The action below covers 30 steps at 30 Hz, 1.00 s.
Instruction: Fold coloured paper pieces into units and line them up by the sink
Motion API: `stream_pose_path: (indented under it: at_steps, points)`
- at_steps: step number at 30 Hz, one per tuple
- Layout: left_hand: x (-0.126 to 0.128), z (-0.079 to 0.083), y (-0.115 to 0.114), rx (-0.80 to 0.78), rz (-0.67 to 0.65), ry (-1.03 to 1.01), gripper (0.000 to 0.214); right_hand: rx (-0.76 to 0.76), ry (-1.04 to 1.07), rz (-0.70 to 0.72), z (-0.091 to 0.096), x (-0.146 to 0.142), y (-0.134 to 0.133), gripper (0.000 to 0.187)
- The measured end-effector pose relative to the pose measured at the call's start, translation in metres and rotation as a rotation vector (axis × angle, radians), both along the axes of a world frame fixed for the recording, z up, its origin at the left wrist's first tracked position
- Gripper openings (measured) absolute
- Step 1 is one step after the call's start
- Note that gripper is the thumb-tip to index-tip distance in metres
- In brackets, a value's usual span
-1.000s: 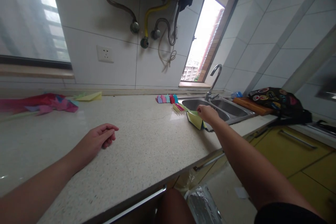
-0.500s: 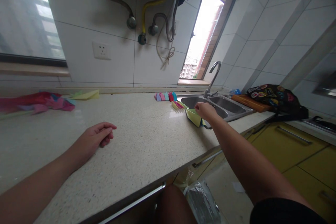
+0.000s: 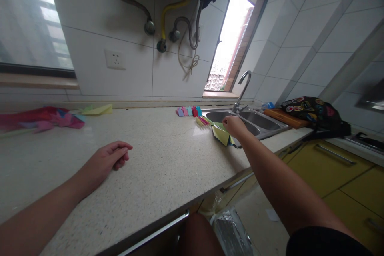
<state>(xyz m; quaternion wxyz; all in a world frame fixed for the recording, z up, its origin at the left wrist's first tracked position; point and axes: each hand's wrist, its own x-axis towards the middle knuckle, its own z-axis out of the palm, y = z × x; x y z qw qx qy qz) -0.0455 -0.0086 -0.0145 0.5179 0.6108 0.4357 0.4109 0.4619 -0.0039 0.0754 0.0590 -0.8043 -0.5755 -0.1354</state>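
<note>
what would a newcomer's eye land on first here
The right hand is stretched far out to a folded yellow paper on the counter beside the sink. Just behind it stands a row of small coloured paper pieces, and a heap of pink and red paper lies at the counter's far left, while the left hand rests loosely curled on the stone.

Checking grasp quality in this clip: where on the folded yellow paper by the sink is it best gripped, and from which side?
Probably its raised upper edge, pinched from above on the sink side. The folded yellow paper stands tilted on the counter, that thin edge free beside the right hand; its lower edge rests flat there.
</note>
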Motion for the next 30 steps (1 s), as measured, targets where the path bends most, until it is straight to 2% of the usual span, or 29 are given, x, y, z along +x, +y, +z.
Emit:
stream_pose_path:
  at_steps: [16, 25, 30]
  points:
    - [-0.002, -0.003, 0.001, 0.004, -0.013, -0.007, 0.027, -0.053, 0.039, -0.023, -0.004, 0.004, 0.008, 0.023]
    - [0.002, 0.007, -0.006, 0.011, 0.011, -0.01, 0.028, -0.072, 0.055, -0.042, -0.005, 0.008, 0.018, 0.025]
    - [0.002, 0.006, -0.006, 0.005, 0.009, -0.01, 0.029, -0.065, 0.056, -0.053, -0.008, 0.009, 0.019, 0.026]
